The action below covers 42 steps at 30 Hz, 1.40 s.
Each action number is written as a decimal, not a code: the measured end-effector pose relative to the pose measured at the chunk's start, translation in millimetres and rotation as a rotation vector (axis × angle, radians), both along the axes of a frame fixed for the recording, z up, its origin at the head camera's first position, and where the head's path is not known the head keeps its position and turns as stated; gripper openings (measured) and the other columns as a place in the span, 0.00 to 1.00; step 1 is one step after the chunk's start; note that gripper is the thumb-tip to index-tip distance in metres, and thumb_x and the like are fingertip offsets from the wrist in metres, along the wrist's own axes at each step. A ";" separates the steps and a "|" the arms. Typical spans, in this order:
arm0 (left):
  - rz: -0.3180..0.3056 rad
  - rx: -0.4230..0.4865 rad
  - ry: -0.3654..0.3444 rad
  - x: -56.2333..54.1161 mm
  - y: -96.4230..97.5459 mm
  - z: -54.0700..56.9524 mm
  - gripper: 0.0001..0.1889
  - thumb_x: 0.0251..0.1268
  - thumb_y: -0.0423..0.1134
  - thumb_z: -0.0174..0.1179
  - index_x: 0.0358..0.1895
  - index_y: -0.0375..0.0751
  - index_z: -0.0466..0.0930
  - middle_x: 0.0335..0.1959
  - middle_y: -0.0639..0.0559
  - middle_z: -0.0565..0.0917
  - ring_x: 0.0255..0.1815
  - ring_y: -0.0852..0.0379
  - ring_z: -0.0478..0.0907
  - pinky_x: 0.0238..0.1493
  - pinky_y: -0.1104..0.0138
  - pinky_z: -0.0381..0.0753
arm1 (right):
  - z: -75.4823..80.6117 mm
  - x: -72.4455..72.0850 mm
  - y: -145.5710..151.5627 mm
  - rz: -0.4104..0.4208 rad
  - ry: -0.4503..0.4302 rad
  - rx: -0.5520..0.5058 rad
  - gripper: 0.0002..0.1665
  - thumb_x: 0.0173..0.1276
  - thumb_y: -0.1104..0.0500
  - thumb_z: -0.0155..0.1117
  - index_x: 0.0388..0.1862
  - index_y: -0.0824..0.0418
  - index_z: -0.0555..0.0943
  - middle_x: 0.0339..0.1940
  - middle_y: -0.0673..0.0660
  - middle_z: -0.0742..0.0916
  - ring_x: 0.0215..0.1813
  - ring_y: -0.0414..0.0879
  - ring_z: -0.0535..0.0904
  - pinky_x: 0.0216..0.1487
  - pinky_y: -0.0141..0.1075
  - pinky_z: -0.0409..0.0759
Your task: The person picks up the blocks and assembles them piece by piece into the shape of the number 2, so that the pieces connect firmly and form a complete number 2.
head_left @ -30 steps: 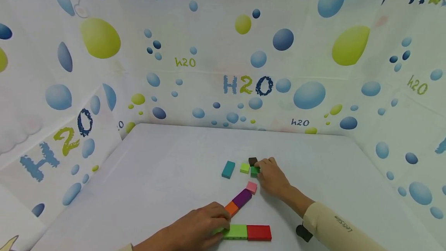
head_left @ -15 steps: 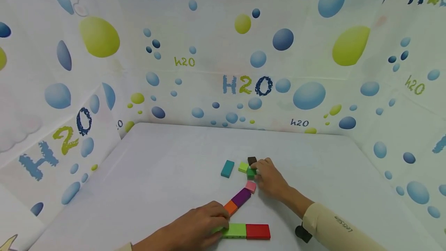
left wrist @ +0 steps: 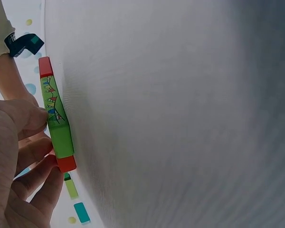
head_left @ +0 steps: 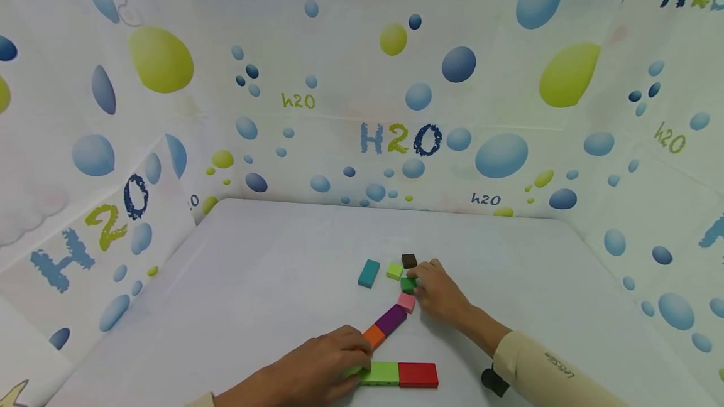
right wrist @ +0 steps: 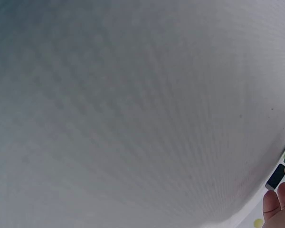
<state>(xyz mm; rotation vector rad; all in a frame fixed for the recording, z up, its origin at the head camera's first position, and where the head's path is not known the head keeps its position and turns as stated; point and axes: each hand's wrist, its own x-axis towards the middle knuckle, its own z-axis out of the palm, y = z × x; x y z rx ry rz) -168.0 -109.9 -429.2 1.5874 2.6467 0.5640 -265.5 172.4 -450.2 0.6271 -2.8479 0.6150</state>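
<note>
Left hand [head_left: 334, 360] grips lime-green oblong block [head_left: 383, 374], nearer wearer than purple oblong block [head_left: 391, 319]; right hand [head_left: 438, 293] pinches small dark-green block [head_left: 407, 284] beyond purple. Orange block [head_left: 374, 336], purple, small pink block [head_left: 406, 302] seem lined up; teal oblong block [head_left: 369, 274], small yellow-green block [head_left: 394, 271], dark-brown block [head_left: 408, 260], beyond purple, look unplaced.

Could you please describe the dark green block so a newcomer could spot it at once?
On the white table, find the right hand. It holds the dark green block, just beyond the pink block. Its deeper green distinguishes it from the nearby lime block.
</note>
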 end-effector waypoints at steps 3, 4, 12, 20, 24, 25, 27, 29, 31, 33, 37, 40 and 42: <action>-0.002 0.003 0.002 0.3 0.0 -0.3 0.10 0.72 0.42 0.63 0.53 0.55 0.85 0.57 0.61 0.81 0.58 0.64 0.74 0.57 0.71 0.80 | -0.5 0.4 -0.8 0.005 -0.005 0.007 0.19 0.66 0.69 0.68 0.56 0.62 0.82 0.52 0.53 0.86 0.53 0.45 0.72 0.57 0.40 0.80; -0.004 0.005 0.001 0.5 0.0 -0.4 0.10 0.72 0.42 0.63 0.53 0.55 0.85 0.57 0.61 0.81 0.58 0.64 0.74 0.57 0.71 0.80 | -0.6 0.7 -1.0 0.007 -0.005 0.007 0.18 0.66 0.69 0.68 0.55 0.61 0.82 0.51 0.53 0.86 0.52 0.45 0.72 0.56 0.40 0.80; -0.008 0.009 0.011 1.5 -0.5 -1.6 0.09 0.72 0.42 0.63 0.52 0.54 0.85 0.56 0.61 0.80 0.58 0.65 0.73 0.57 0.71 0.80 | -2.2 3.5 0.3 0.035 0.023 0.003 0.17 0.66 0.71 0.67 0.53 0.62 0.82 0.51 0.53 0.86 0.53 0.45 0.73 0.58 0.40 0.81; -0.013 0.010 0.020 1.3 -0.7 -1.6 0.09 0.72 0.42 0.63 0.52 0.54 0.85 0.56 0.61 0.80 0.58 0.65 0.73 0.57 0.71 0.80 | -1.7 4.6 0.5 0.032 0.012 0.006 0.17 0.67 0.70 0.65 0.54 0.62 0.82 0.52 0.53 0.85 0.54 0.46 0.73 0.59 0.41 0.80; -0.019 0.013 0.023 1.0 -0.9 -1.7 0.09 0.72 0.41 0.63 0.52 0.54 0.85 0.56 0.60 0.81 0.58 0.64 0.73 0.57 0.72 0.79 | -0.9 5.3 0.8 0.033 0.006 0.014 0.17 0.68 0.70 0.65 0.55 0.62 0.81 0.53 0.53 0.85 0.54 0.46 0.73 0.59 0.41 0.80; -0.019 0.015 0.024 1.0 -0.9 -1.7 0.09 0.72 0.41 0.63 0.52 0.54 0.85 0.56 0.60 0.81 0.58 0.64 0.73 0.57 0.71 0.79 | -0.8 5.3 0.9 0.034 0.007 0.016 0.17 0.68 0.70 0.65 0.55 0.62 0.81 0.53 0.53 0.85 0.54 0.46 0.73 0.59 0.41 0.80; -0.019 0.016 0.025 1.1 -0.8 -1.7 0.09 0.72 0.41 0.63 0.51 0.54 0.85 0.56 0.60 0.81 0.58 0.64 0.74 0.57 0.71 0.79 | -0.6 5.3 1.0 0.038 0.008 0.021 0.17 0.67 0.70 0.65 0.55 0.62 0.81 0.53 0.53 0.85 0.54 0.46 0.72 0.59 0.40 0.80; -0.015 0.013 0.020 1.0 -0.5 -1.7 0.09 0.72 0.41 0.64 0.52 0.54 0.85 0.56 0.60 0.81 0.58 0.64 0.74 0.57 0.71 0.79 | -0.2 5.4 1.1 0.040 0.007 0.026 0.18 0.67 0.70 0.65 0.55 0.62 0.81 0.53 0.53 0.85 0.54 0.46 0.72 0.59 0.40 0.80; -0.011 0.008 0.014 0.9 -0.3 -1.4 0.09 0.72 0.41 0.63 0.52 0.54 0.85 0.56 0.61 0.81 0.58 0.65 0.74 0.57 0.71 0.80 | 0.0 5.5 1.1 0.037 0.008 0.031 0.19 0.67 0.70 0.65 0.56 0.62 0.80 0.53 0.53 0.85 0.54 0.46 0.72 0.59 0.40 0.80; -0.007 0.001 0.009 0.7 -0.2 -1.2 0.09 0.72 0.42 0.63 0.52 0.55 0.85 0.56 0.61 0.81 0.58 0.65 0.74 0.57 0.71 0.80 | 0.1 5.6 1.1 0.039 0.007 0.032 0.19 0.67 0.70 0.65 0.56 0.62 0.80 0.54 0.54 0.84 0.55 0.46 0.72 0.59 0.41 0.80; -0.005 -0.002 0.012 0.6 -0.3 -0.5 0.10 0.72 0.42 0.64 0.52 0.55 0.85 0.56 0.61 0.81 0.58 0.65 0.74 0.57 0.70 0.80 | -0.5 5.6 0.3 0.040 0.008 0.036 0.19 0.68 0.70 0.64 0.57 0.63 0.80 0.55 0.54 0.84 0.55 0.47 0.73 0.60 0.41 0.80; -0.009 0.003 0.024 0.8 -0.3 -0.2 0.09 0.71 0.42 0.64 0.52 0.55 0.85 0.56 0.61 0.81 0.58 0.64 0.74 0.57 0.70 0.80 | -1.0 5.7 -0.7 0.038 0.003 0.041 0.18 0.69 0.69 0.63 0.58 0.62 0.79 0.55 0.54 0.84 0.56 0.47 0.73 0.61 0.41 0.80; -0.011 0.006 0.028 0.9 -0.2 -0.1 0.10 0.71 0.42 0.64 0.52 0.54 0.85 0.56 0.61 0.81 0.58 0.64 0.74 0.57 0.70 0.80 | -1.6 5.3 -1.5 0.038 -0.001 0.045 0.18 0.70 0.68 0.62 0.58 0.62 0.79 0.55 0.55 0.84 0.56 0.47 0.72 0.61 0.41 0.80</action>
